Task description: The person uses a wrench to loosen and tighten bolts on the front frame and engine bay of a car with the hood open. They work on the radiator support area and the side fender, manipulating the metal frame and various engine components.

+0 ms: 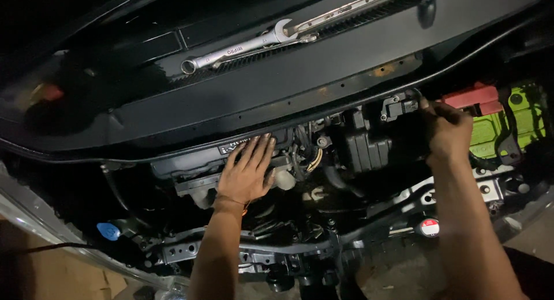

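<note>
Dim engine bay (pixel 323 161) under a raised hood, viewed from above; lighting poor, deep shadow at left and along lower edge

Left hand (pixel 247 172): laid flat, fingers spread and released, palm down on engine top cover (pixel 190 164); grasping nothing, apparently bracing

Right hand (pixel 445 132): reaching in at black air intake housing (pixel 369 144), fingers curled toward a black connector bracket (pixel 398 106); fingertips lost in shadow, so cannot tell whether closed on anything or only touching

Two combination wrenches (pixel 254 46) lying end to end on cowl panel (pixel 323 69) near windscreen base, well apart from both hands

Battery (pixel 508 127), green-yellow, with red terminal cover (pixel 470 98), just beside right hand on its outer side

Blue filler cap (pixel 108 230) low at left; red-and-white round cap (pixel 429 226) low at right, near right forearm

Judgement on good practice for work in hand: keep left palm planted for steady support; feel for any locking tab on connector before pulling, ease straight out, never by wires; keep wrist away from battery terminal; bring more light to right side; wrenches on sloped cowl liable to slide, better repositioned before leaning further
</note>
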